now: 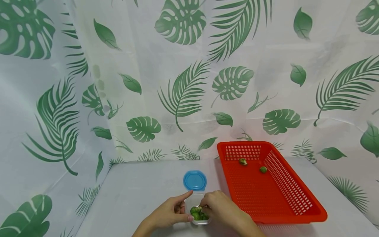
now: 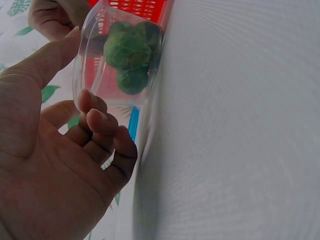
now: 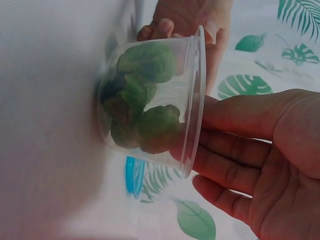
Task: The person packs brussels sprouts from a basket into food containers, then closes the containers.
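A small clear plastic container (image 3: 187, 100) stands on the table with several green Brussels sprouts (image 2: 127, 50) inside. My left hand (image 1: 167, 212) holds the container from the left, thumb at its near rim and index finger stretched along the far side; its other fingers are curled beside the wall in the left wrist view. From the right, my right hand (image 1: 223, 210) reaches over the rim, and its fingertips pinch a Brussels sprout (image 3: 159, 129) inside. The thumb tip is partly hidden behind the rim. Just behind the container lies a blue lid (image 1: 194, 180).
A large red plastic basket (image 1: 318, 214) with slotted walls stands to the right, close to my right forearm. Two Brussels sprouts (image 1: 263, 169) lie apart in its far half. A white curtain (image 1: 189, 138) with green leaf prints hangs behind the white table (image 1: 130, 187).
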`<state>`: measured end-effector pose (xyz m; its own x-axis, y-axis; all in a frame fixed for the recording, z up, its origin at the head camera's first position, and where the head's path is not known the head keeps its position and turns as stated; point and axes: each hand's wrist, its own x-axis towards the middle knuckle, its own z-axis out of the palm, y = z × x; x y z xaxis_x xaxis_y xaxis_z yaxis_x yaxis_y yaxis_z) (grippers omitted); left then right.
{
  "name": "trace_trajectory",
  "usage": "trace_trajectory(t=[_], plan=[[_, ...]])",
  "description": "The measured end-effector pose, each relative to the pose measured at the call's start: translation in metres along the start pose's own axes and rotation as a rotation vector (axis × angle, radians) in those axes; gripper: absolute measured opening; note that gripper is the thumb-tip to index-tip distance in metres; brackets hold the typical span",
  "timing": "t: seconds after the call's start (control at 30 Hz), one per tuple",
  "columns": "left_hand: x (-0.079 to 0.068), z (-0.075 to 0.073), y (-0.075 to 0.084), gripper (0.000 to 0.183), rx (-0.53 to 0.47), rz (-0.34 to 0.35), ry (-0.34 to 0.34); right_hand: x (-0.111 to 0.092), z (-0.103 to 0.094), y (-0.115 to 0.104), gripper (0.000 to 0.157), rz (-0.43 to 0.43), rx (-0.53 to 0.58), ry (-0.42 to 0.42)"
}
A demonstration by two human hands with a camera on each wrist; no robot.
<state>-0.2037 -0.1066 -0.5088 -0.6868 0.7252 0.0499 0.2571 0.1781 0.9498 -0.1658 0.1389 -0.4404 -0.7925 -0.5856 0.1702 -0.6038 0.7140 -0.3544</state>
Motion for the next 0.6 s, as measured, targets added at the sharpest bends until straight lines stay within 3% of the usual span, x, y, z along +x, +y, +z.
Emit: trace_trajectory(t=[0.3, 0.6], plan=[[0.0006, -0.0003, 0.0011, 0.081, -0.016, -0.008, -0.003, -0.0023, -0.0064, -0.0006, 0.006, 0.047, 0.041, 0.001], [0.0001, 0.0002, 0.0033, 0.079, -0.024, -0.010, -0.003, -0.0033, -0.0101, -0.0002, 0.011, 0.029, 0.000, 0.104]])
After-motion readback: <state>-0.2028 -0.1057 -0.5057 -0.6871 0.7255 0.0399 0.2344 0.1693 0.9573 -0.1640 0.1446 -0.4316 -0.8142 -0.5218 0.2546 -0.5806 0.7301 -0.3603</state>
